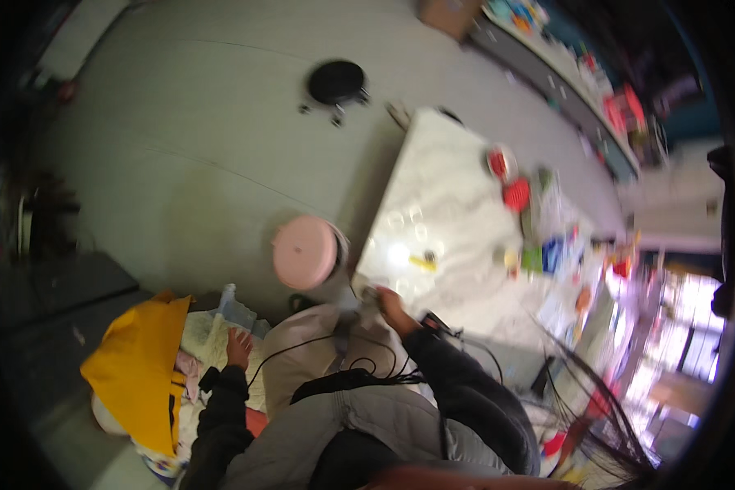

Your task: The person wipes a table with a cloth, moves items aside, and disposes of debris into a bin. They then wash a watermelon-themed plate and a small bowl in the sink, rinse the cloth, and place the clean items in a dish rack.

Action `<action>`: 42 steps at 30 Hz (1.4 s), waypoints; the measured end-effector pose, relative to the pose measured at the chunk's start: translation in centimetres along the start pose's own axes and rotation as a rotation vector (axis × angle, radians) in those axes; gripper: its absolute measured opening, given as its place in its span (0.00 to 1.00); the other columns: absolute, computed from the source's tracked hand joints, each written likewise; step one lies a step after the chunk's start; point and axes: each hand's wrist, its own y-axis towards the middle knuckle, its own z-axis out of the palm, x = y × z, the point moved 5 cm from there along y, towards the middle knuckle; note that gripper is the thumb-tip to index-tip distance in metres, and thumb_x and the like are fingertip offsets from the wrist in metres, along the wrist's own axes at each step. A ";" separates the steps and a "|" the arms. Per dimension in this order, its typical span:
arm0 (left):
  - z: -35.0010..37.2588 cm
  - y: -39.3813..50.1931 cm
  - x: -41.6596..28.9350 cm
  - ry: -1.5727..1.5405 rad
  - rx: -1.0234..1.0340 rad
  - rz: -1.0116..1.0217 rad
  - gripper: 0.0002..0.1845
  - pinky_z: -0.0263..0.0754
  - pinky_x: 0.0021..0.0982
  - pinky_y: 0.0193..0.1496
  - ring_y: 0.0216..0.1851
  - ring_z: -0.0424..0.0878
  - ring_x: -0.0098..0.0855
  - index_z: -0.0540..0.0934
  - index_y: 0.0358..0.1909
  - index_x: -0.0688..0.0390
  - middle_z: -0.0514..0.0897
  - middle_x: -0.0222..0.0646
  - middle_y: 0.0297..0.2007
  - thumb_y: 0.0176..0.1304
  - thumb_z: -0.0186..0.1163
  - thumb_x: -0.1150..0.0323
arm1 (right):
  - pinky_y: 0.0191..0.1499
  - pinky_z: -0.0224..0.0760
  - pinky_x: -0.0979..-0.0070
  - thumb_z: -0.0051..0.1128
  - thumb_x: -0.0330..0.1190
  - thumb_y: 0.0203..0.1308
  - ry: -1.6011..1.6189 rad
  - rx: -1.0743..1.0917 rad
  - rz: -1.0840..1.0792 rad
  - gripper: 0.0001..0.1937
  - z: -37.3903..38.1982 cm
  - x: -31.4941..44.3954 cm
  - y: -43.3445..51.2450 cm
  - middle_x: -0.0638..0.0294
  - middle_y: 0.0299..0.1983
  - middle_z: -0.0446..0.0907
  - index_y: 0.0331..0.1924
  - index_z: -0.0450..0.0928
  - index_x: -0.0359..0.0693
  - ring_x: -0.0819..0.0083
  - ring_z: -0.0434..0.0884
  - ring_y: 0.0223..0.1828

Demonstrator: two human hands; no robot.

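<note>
My left hand (239, 348) is at the left, its fingers apart with nothing seen in them. Beneath or beside it lies pale patterned cloth (200, 327), along with a bluish translucent item (237, 313) that may be plastic. A yellow-orange cloth or bag (136, 361) rests farther left. At the near corner of a white marbled table (465, 306), my right hand (395, 309) has its fingers at the edge. Blur hides whether a small greyish thing there is gripped. A yellow object (424, 264) with a dark end lies on the tabletop beyond.
A pink round-lidded bin (305, 252) stands by the table's left side. A black wheeled stool (337, 82) is farther off on the floor. Red items (517, 195) and bags (551, 254) crowd the table's right side. Black cables (367, 361) cross my lap.
</note>
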 end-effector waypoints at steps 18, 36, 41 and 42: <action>-19.9 4.8 -33.2 0.241 0.250 0.190 0.28 0.69 0.29 0.45 0.43 0.73 0.30 0.71 0.52 0.60 0.75 0.35 0.43 0.62 0.52 0.47 | 0.45 0.73 0.67 0.59 0.39 0.48 -1.833 -0.339 -0.219 0.12 36.7 21.1 -12.9 0.56 0.35 0.82 0.36 0.81 0.43 0.64 0.81 0.42; -52.8 29.4 -64.6 0.192 -0.496 -0.274 0.15 0.68 0.40 0.45 0.43 0.74 0.43 0.76 0.39 0.61 0.77 0.41 0.38 0.62 0.45 0.62 | 0.47 0.69 0.57 0.39 0.59 0.58 -3.076 0.073 -0.374 0.26 116.3 26.3 30.5 0.66 0.46 0.79 0.45 0.80 0.52 0.65 0.77 0.49; -63.1 38.4 -77.2 0.095 -0.583 -0.237 0.10 0.66 0.40 0.39 0.35 0.72 0.42 0.73 0.30 0.59 0.74 0.40 0.30 0.60 0.46 0.64 | 0.41 0.72 0.61 0.45 0.44 0.57 -2.520 -0.097 -0.991 0.15 153.2 26.7 39.9 0.60 0.40 0.80 0.38 0.79 0.44 0.65 0.78 0.43; -65.4 40.9 -80.3 0.118 -0.580 -0.232 0.10 0.65 0.40 0.37 0.34 0.72 0.42 0.72 0.28 0.59 0.74 0.40 0.29 0.60 0.46 0.64 | 0.40 0.72 0.61 0.46 0.42 0.56 -2.524 -0.112 -1.083 0.14 158.5 26.2 40.5 0.60 0.38 0.80 0.37 0.79 0.44 0.65 0.78 0.42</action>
